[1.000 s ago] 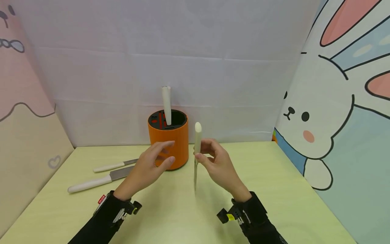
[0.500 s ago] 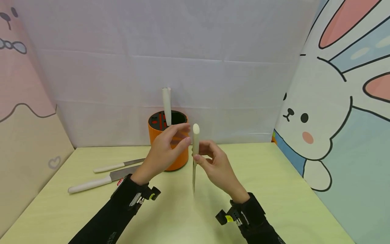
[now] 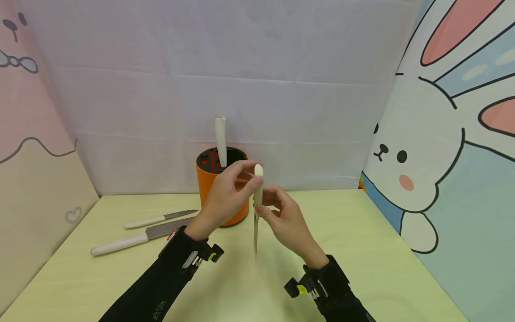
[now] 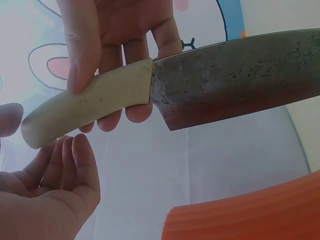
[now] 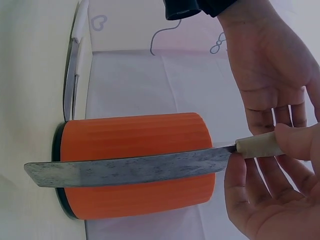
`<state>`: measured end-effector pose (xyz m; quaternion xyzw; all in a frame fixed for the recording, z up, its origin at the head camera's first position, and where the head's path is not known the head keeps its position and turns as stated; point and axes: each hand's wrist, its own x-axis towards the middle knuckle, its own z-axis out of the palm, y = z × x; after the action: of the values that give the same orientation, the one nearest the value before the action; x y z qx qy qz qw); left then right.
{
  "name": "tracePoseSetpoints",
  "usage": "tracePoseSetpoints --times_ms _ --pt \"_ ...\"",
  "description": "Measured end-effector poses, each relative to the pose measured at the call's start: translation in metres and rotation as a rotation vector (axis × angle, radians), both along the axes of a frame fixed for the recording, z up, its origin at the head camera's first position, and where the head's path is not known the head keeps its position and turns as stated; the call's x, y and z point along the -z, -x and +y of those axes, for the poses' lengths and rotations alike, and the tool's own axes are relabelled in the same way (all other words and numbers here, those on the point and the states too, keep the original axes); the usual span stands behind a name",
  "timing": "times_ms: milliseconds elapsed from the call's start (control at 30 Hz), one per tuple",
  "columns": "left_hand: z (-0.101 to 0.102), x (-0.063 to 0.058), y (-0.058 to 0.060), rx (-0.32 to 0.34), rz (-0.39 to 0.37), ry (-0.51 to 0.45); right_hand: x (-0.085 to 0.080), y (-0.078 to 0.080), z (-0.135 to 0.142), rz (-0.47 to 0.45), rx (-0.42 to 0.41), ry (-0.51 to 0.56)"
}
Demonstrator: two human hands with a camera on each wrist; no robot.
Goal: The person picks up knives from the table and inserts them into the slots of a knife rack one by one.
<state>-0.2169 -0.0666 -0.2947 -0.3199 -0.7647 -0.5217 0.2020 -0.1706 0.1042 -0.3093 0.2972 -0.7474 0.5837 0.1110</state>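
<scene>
In front of me a kitchen knife (image 4: 240, 75) hangs blade down, its off-white handle (image 3: 258, 190) upright in the head view. My right hand (image 3: 283, 217) pinches this handle between thumb and fingers, near the blade end. My left hand (image 3: 229, 190) reaches in from the left. Its loosely bent fingers and thumb stand around the butt of the handle, fingertips right at it. The blade (image 5: 135, 170) is broad, grey and spotted, and crosses in front of the orange knife block (image 5: 135, 135) in the right wrist view.
The round knife block has a black slotted top (image 3: 207, 162); one white handle (image 3: 221, 142) sticks up from it. Two white-handled knives, a smaller one (image 3: 145, 222) and a larger one (image 3: 120, 245), lie left on the pale table (image 3: 342, 241). A white sheet (image 3: 322, 134) hangs behind.
My left hand has moved right and slightly up, from in front of the knife block to the top of the held knife's handle. The right hand and knife have barely shifted.
</scene>
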Motion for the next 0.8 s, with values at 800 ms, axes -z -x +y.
tracePoseSetpoints --times_ms 800 --pt "0.0065 0.0030 -0.0047 0.005 -0.030 -0.074 0.0031 0.0012 -0.0004 0.034 0.012 -0.010"
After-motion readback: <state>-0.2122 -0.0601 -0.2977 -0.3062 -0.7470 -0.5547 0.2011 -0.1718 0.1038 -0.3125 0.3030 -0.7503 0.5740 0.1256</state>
